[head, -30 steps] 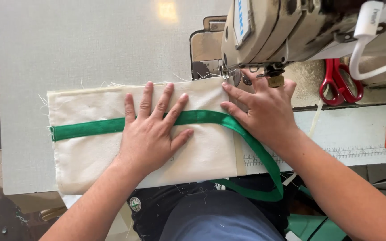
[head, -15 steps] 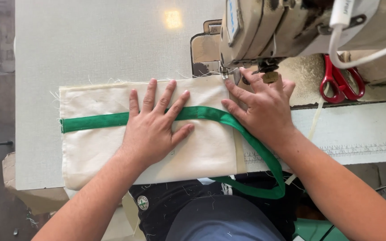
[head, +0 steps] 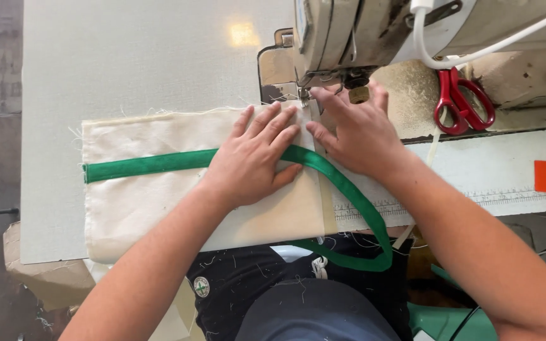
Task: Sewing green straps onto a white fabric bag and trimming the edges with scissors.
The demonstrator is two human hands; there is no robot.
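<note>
Two hands press flat on our cream fabric panel [head: 153,208], which lies on the grey table [head: 127,63] under the sewing machine [head: 374,31]. Our left hand [head: 254,161] spreads its fingers, unclenched, over the green strap [head: 140,166]; our right hand [head: 355,136] pins the edge near the needle. Red scissors [head: 459,101] rest beside the machine.
</note>
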